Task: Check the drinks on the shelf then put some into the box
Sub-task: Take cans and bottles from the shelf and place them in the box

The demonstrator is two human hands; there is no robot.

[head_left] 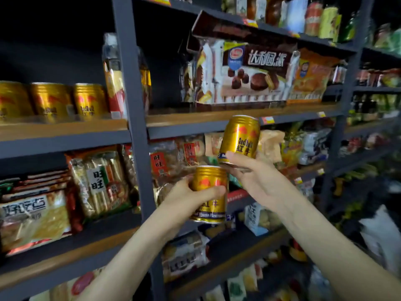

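While arms (134, 253) (325, 242) extend, hands (186, 195) (257, 177) grip 2 cans (209, 178) (240, 136).

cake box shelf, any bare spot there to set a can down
Yes: bare board between the grey post and the cake box. Right of the box an orange bag fills it; the snack bags below are packed tight.

Three shelf cans (51, 99) stand in a row. Hands: two, the left hand (188, 196) with one lower can (209, 181), the right hand (258, 177) with one upper can (240, 137). Total gold cans: five.
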